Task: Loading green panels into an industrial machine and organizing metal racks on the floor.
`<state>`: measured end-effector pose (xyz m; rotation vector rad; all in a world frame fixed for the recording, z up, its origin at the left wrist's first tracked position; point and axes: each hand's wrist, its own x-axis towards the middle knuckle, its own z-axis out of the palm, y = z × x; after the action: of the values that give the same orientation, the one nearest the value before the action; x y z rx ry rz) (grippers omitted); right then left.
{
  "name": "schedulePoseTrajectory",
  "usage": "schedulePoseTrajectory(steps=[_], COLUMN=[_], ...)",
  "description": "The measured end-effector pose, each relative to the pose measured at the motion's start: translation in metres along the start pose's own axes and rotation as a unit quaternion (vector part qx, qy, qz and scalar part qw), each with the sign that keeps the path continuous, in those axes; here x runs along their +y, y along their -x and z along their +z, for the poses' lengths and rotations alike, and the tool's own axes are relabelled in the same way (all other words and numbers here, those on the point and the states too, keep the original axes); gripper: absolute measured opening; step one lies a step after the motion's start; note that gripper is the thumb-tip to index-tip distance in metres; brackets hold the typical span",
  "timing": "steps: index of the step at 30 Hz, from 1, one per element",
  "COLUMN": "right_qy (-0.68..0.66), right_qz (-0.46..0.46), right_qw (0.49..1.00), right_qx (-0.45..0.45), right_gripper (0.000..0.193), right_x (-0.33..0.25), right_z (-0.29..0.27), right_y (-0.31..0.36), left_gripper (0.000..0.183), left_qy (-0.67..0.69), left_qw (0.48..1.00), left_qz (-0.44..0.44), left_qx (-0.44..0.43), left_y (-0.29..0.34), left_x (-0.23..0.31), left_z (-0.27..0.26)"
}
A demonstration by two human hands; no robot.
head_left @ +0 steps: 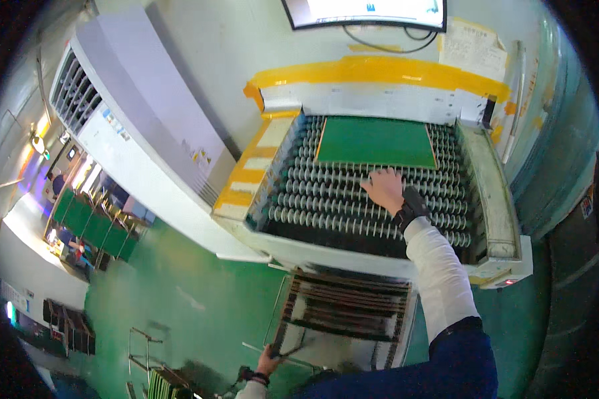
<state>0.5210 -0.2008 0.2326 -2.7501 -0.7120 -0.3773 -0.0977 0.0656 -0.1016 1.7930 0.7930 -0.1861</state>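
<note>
A flat green panel (376, 142) lies on the far part of a roller conveyor (326, 193), whose rows of grey disc rollers sit in a pale frame. My right hand (385, 189) is over the rollers just short of the panel's near edge, palm down, fingers apart and holding nothing. Whether its fingertips touch the rollers is hard to see. Low in the view, my left hand (269, 361) is closed on the frame of a slotted rack (353, 282) that stands below the conveyor. That hand is small and partly blurred.
A tall white cabinet unit (160, 133) stands left of the conveyor, and a screen (366, 13) hangs on the wall above. Another rack with green panels (160, 386) is at the lower left. Farther left are more green panels (90, 223) and people.
</note>
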Motion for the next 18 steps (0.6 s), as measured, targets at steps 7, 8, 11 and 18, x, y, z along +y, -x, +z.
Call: schedulePoseTrajectory(steps=[7, 8, 11, 18], right_qy=[-0.344, -0.371, -0.518, -0.295], right_qz=[-0.181, -0.166, -0.081, -0.043], right_qw=[0.921, 0.912, 0.811, 0.927], right_qx=[0.012, -0.055, -0.259, -0.227], right_gripper=[0.027, 0.027, 0.029, 0.036], right_x=[-0.076, -0.087, -0.114, -0.15], right_z=[-0.039, -0.037, -0.011, 0.055], right_y=[0.123, 0.151, 0.245, 0.381], left_gripper=[0.077, 0.072, 0.061, 0.047], left_qy=[-0.06, -0.061, -0.076, -0.002], left_qw=[0.997, 0.998, 0.993, 0.999], left_qz=[-0.054, -0.018, -0.09, -0.028], left_qx=[-0.019, -0.009, -0.013, 0.021], left_y=[0.013, 0.011, 0.011, -0.015], left_x=[0.042, 0.049, 0.052, 0.003], left_z=[-0.018, -0.021, -0.029, -0.028])
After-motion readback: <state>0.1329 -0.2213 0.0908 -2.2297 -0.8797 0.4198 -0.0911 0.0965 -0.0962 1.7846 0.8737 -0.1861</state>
